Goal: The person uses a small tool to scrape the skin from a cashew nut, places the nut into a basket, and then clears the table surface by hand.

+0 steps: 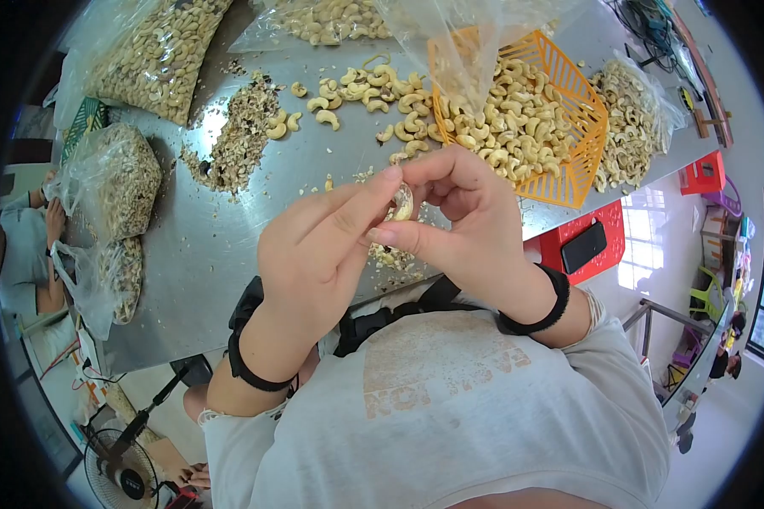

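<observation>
Closest to the lens, the left hand [314, 250] and right hand [471, 225] meet above a grey metal table [204, 254], both pinching one pale curved cashew kernel [401, 202] between thumb and fingertips. At far left lie clear plastic bags of brownish scraps [123, 182]. Next comes a loose heap of brown husk bits [242, 136], then scattered whole cashews [365, 89]. Further right are an orange plastic mesh basket [590, 127] full of kernels and a red stool [607, 222] bearing a black phone [584, 244]. Fingers cover most of the kernel, the hands hide crumbs beneath them, and a clear hanging bag [458, 42] veils the basket's corner.
</observation>
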The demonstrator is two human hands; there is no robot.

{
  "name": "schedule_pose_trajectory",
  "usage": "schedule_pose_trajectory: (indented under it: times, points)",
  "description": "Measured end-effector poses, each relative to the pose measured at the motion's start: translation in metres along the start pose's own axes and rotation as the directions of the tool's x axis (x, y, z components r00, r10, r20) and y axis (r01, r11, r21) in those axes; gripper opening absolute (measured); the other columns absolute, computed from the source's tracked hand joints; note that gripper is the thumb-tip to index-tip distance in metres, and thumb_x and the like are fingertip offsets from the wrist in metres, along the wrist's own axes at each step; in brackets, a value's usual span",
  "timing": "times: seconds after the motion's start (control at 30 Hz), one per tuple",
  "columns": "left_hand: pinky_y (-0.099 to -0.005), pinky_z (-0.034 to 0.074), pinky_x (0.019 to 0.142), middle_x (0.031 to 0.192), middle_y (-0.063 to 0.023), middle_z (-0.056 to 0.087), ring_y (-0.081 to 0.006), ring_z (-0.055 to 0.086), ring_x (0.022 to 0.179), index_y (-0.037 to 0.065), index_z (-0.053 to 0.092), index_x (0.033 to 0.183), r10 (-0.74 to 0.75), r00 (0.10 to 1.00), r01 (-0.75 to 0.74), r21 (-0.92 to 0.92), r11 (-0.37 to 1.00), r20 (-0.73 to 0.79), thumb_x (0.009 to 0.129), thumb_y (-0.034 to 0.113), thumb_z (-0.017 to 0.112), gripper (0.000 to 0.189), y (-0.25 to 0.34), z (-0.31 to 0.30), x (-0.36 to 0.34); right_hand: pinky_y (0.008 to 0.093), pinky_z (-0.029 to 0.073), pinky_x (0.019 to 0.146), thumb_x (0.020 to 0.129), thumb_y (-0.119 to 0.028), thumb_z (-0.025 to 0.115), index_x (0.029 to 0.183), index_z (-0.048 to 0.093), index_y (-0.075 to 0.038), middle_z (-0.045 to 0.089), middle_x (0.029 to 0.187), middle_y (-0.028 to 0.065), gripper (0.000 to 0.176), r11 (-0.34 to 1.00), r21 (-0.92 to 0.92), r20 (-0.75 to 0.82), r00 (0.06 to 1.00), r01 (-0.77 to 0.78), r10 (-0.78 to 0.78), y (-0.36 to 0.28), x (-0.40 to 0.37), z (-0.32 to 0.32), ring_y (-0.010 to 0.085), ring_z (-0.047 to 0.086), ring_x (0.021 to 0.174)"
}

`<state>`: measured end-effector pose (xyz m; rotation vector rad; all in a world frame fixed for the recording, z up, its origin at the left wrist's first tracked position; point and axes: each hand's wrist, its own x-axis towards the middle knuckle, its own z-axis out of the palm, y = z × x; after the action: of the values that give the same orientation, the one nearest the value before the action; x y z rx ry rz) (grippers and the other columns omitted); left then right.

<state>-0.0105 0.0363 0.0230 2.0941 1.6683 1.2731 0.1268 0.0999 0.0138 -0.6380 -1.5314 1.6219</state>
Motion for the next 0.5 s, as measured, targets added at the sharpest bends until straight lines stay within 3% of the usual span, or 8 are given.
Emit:
schedule_pose_trajectory:
  times: [0.03, 0.1, 0.13, 0.2, 0.23, 0.3, 0.47, 0.5]
  points:
    - [-0.0235, 0.042, 0.056, 0.078, -0.0092, 0.059, -0.0173, 0.056, 0.065, 0.007, 0.054, 0.104, -0.001, 1.0, 0.001, 0.0, 1.0, -0.001, 0.071, -0.002, 0.054, 0.034, 0.002, 0.0, -0.001, 0.0178, 0.041, 0.059, 0.062, -0.008, 0.07, 0.086, 0.051, 0.0, 0.051, 0.075, 0.001, 0.032, 1.0, 0.017, 0.002, 1.0, -0.001, 0.001, 0.0, 0.0, 0.0, 0.0054, 0.048, 0.065]
    - [-0.0214, 0.041, 0.052, 0.079, -0.0074, 0.06, -0.0126, 0.054, 0.06, 0.007, 0.055, 0.102, -0.295, 0.955, 0.294, -0.291, 0.911, 0.04, 0.074, 0.0, 0.053, 0.029, 0.008, -0.001, -0.004, 0.0183, 0.041, 0.06, 0.064, -0.007, 0.069, 0.089, 0.051, 0.0, 0.052, 0.076, 0.0015, 0.032, 0.998, 0.063, 0.003, 1.0, -0.024, 0.023, -0.003, 0.0, 0.001, 0.0058, 0.049, 0.066]
    - [-0.0214, 0.041, 0.052, 0.079, -0.0074, 0.06, -0.0126, 0.054, 0.06, 0.007, 0.055, 0.102, -0.295, 0.955, 0.294, -0.291, 0.911, 0.04, 0.074, 0.0, 0.053, 0.029, 0.01, -0.002, -0.004, 0.0188, 0.042, 0.061, 0.066, -0.007, 0.067, 0.091, 0.051, 0.001, 0.053, 0.077, 0.0021, 0.031, 0.993, 0.108, 0.004, 0.999, -0.046, 0.046, -0.004, 0.0, 0.002, 0.0063, 0.05, 0.067]
    - [-0.0181, 0.039, 0.048, 0.081, -0.0055, 0.06, -0.0067, 0.049, 0.056, 0.006, 0.056, 0.101, -0.475, 0.869, 0.479, -0.484, 0.732, 0.141, 0.078, 0.003, 0.05, 0.024, 0.012, -0.003, -0.004, 0.019, 0.042, 0.062, 0.069, -0.007, 0.065, 0.093, 0.05, 0.001, 0.054, 0.078, 0.0028, 0.03, 0.986, 0.158, 0.009, 0.999, -0.051, 0.05, -0.002, -0.002, 0.002, 0.0069, 0.051, 0.069]
    - [-0.0181, 0.039, 0.048, 0.081, -0.0055, 0.06, -0.0067, 0.049, 0.056, 0.006, 0.056, 0.101, -0.475, 0.869, 0.479, -0.484, 0.732, 0.141, 0.078, 0.003, 0.05, 0.024, 0.011, -0.004, -0.004, 0.0193, 0.042, 0.063, 0.071, -0.006, 0.062, 0.095, 0.05, 0.001, 0.054, 0.08, 0.0036, 0.028, 0.977, 0.207, 0.015, 0.998, -0.057, 0.055, -0.001, -0.002, 0.002, 0.0074, 0.052, 0.071]
    - [-0.0156, 0.037, 0.047, 0.082, -0.0054, 0.06, -0.0041, 0.045, 0.054, 0.006, 0.056, 0.102, -0.515, 0.824, 0.533, -0.626, 0.569, 0.235, 0.08, 0.004, 0.048, 0.023, 0.007, -0.005, -0.005, 0.0191, 0.042, 0.064, 0.074, -0.006, 0.058, 0.096, 0.049, 0.002, 0.055, 0.08, 0.0042, 0.025, 0.972, 0.222, 0.006, 0.998, -0.069, 0.07, -0.004, -0.003, 0.002, 0.0078, 0.052, 0.072]
    - [-0.0155, 0.037, 0.049, 0.084, -0.0067, 0.06, -0.0047, 0.049, 0.06, 0.004, 0.053, 0.103, -0.479, 0.841, 0.516, -0.634, 0.576, 0.251, 0.081, 0.003, 0.046, 0.024, 0.009, -0.006, -0.003, 0.0193, 0.042, 0.064, 0.081, -0.007, 0.05, 0.098, 0.049, 0.002, 0.055, 0.079, 0.0049, 0.019, 0.958, 0.283, 0.007, 0.998, -0.057, 0.057, -0.006, -0.001, 0.0, 0.0083, 0.052, 0.073]
    - [-0.0158, 0.038, 0.051, 0.085, -0.0075, 0.06, -0.0058, 0.052, 0.064, 0.002, 0.052, 0.104, -0.464, 0.849, 0.506, -0.638, 0.58, 0.252, 0.081, 0.003, 0.046, 0.024, 0.01, -0.007, -0.002, 0.0194, 0.043, 0.063, 0.081, -0.007, 0.048, 0.097, 0.05, 0.002, 0.055, 0.078, 0.005, 0.018, 0.974, 0.219, -0.002, 0.998, -0.058, 0.06, -0.005, -0.001, -0.002, 0.0081, 0.052, 0.071]
